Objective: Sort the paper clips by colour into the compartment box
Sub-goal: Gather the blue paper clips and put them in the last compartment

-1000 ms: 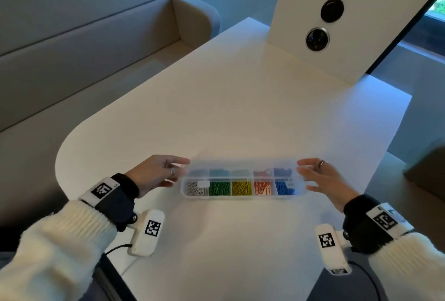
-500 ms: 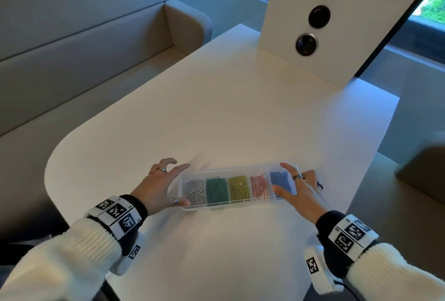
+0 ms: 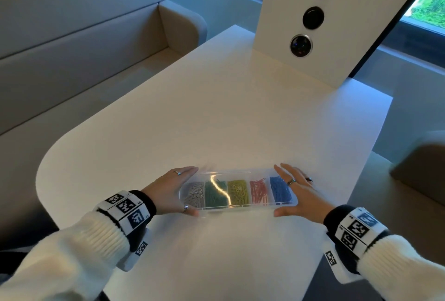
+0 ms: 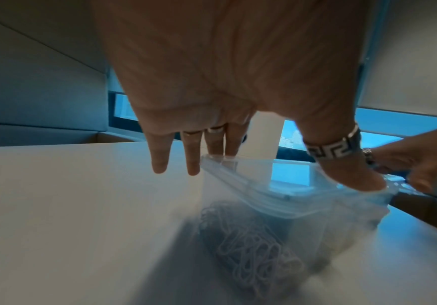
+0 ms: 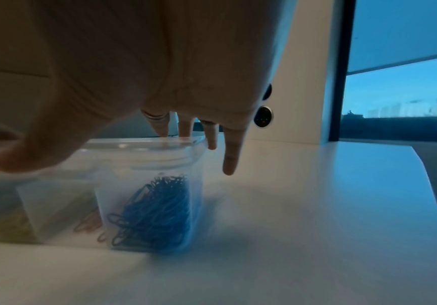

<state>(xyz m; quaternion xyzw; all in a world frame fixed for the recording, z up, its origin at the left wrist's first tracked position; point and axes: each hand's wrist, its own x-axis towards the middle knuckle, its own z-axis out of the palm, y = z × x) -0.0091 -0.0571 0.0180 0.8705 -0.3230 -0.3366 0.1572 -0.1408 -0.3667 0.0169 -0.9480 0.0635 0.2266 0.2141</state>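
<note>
I count one compartment box (image 3: 237, 207) with five filled compartments, one colour each: silver, green, yellow, red, blue. I see two hands, and three round black discs on one white panel (image 3: 284, 24).

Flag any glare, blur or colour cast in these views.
Head view: a bright glare streak on the box lid over the green clips. Left wrist view: blue cast, grey clips smeared. Right wrist view: dim, thumb blurred, blue clips soft.

Motion blur softens the compartment box (image 3: 237, 207) and its lid. The right hand (image 3: 297, 192) covers part of the blue paper clips (image 3: 279, 191).
</note>
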